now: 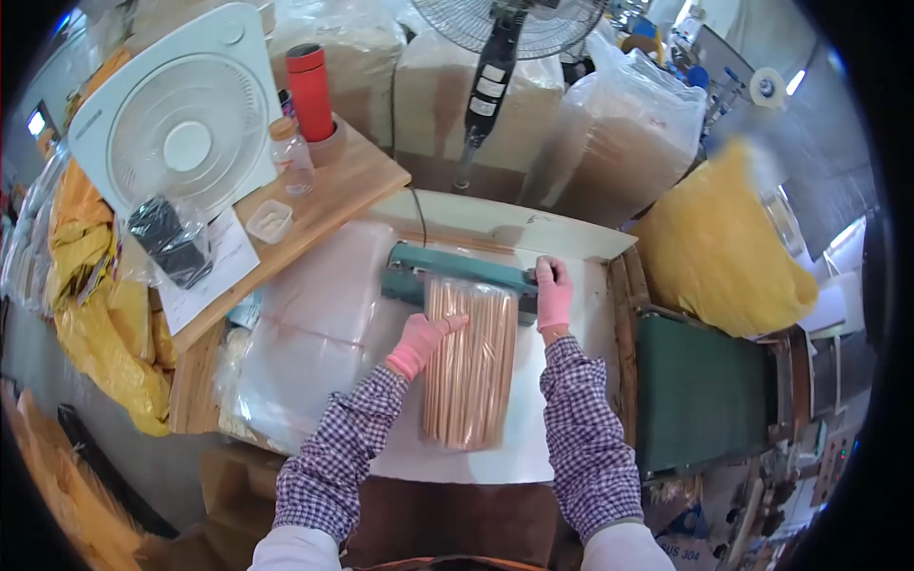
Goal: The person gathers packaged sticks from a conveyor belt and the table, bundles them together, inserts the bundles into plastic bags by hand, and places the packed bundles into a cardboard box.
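Note:
A clear plastic bag of thin wooden sticks (468, 366) lies lengthwise on the white worktop, its top end at a green impulse bag sealer (447, 261). My left hand (419, 344), in a pink glove, holds the bag's upper left side, with one finger stretched over the sticks. At the sealer's right end, the fingers of my right hand (553, 290), also pink-gloved, are closed on its arm. The bag's mouth is partly hidden at the sealer.
Left of the bundle lies a stack of clear plastic bags (314, 305). A wooden board (352, 186) holds a red flask (309, 90), a bottle and a box fan (186, 143). Wrapped bales (466, 114) and a standing fan (490, 86) are behind; a yellow sack (719, 247) stands right.

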Demonstrator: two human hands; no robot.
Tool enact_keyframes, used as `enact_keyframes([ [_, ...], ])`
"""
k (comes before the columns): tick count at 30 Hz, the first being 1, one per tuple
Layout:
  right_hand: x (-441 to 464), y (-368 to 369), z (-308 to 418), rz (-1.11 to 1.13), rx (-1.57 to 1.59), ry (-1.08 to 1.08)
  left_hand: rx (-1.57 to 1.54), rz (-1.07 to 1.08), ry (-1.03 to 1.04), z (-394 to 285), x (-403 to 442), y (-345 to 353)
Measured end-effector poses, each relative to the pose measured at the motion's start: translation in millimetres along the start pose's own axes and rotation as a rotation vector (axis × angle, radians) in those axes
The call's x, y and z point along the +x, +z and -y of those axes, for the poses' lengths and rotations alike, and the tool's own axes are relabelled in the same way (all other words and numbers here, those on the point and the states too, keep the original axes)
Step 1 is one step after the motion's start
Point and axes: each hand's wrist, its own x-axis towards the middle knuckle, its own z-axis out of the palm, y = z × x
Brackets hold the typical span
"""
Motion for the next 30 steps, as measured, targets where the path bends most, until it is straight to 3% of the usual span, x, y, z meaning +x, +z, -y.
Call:
enact_keyframes([
  [1,-1,-2,-4,0.017,0.003,-0.004,0.138,-0.048,0.017,4,-8,-2],
  [2,0,-4,-6,0.038,0.006,-0.012,-0.183,0.056,-0.008,29,-6,-10],
  [5,2,-6,-6,0.056,-0.032,-0.041,-0.025,0.170,0.064,89,-34,-25],
  [6,4,-9,-10,0.067,-0.095,-0.047,-0.090,0.136,0.083,86,-56,-19],
  [8,3,-15,-16,0.069,-0.295,-0.081,-0.165,0.266,0.039,73,-77,-19],
  [10,2,-21,-25,0.049,-0.247,-0.001,-0.346,0.365,-0.028,73,-78,-22],
  [11,14,-30,-48,0.059,-0.191,0.037,-0.316,0.343,-0.032,79,-69,-22],
  [12,18,-28,-44,0.087,-0.215,-0.004,-0.458,0.373,0.113,86,-66,-19],
  [13,24,-26,-36,0.141,-0.300,0.094,-0.418,0.337,0.032,85,-66,-18],
  [15,57,-37,-45,0.290,-0.476,0.051,-0.261,0.232,-0.101,83,-62,-19],
  [18,-7,-46,-6,0.232,-0.407,0.114,-0.318,0.272,0.166,117,-83,-33],
  [20,-90,-82,20,0.327,-0.148,0.341,-0.415,0.177,0.171,151,-141,-59],
  [22,-142,-145,3,0.598,0.108,0.613,-0.567,-0.002,0.130,205,-239,-102],
  [25,-256,-187,23,0.509,0.020,0.707,-0.850,-0.353,-0.046,263,-394,-178],
  [26,-282,-193,22,0.420,0.142,0.824,-0.903,-0.546,-0.154,238,-433,-196],
  [27,-310,-175,35,0.373,0.246,0.946,-1.130,-0.570,-0.265,277,-449,-223],
  [29,-328,-163,15,0.704,0.486,1.137,-1.137,-0.648,-0.183,266,-457,-257],
  [30,-339,-148,17,0.614,0.404,1.114,-1.034,-0.706,-0.161,280,-449,-281],
])
